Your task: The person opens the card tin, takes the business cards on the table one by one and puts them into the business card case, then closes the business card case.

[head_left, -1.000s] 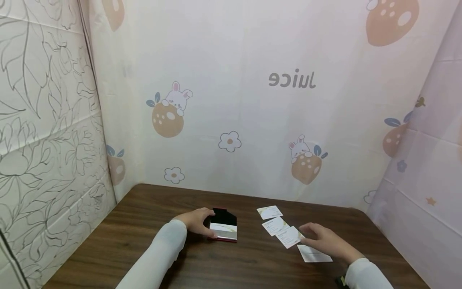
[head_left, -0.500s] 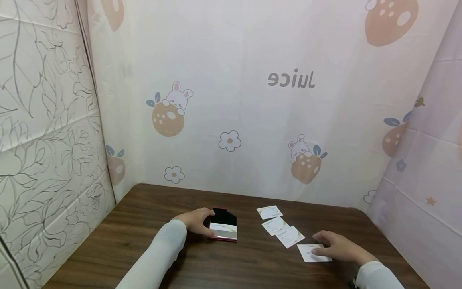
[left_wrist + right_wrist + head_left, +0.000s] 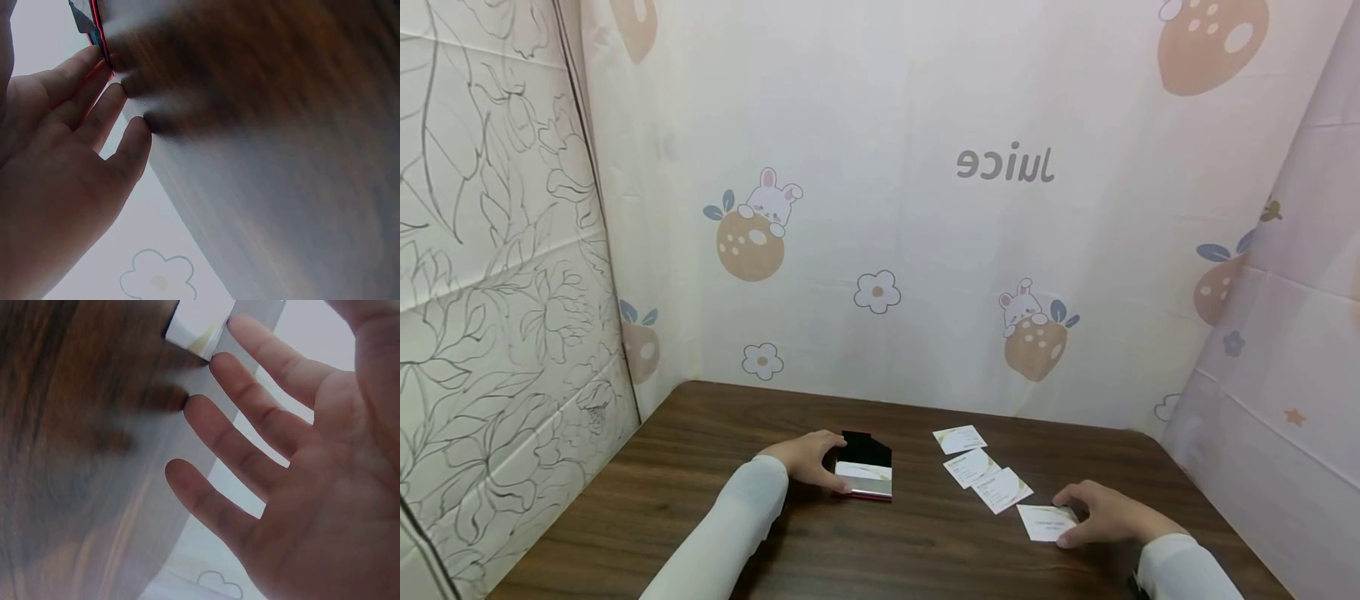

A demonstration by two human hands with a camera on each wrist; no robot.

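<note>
In the head view, my left hand holds a flat business card case by its left side, thumb at the near edge and fingers at the far one. The case is black and silver with red edges, and a white card lies in it. The left wrist view shows the red edge of the case at my fingertips. My right hand is at the right end of a white business card lying on the table. Its thumb and forefinger bracket that end; the right wrist view shows extended, spread fingers.
Three more business cards lie between my hands: one at the back, then one touched by another that overlaps it. The brown wooden table ends at a patterned cloth wall behind.
My right hand has moved right, off the overlapping cards, to the right end of the nearest card, with its thumb now at the near edge. The left hand and case stay in place.
</note>
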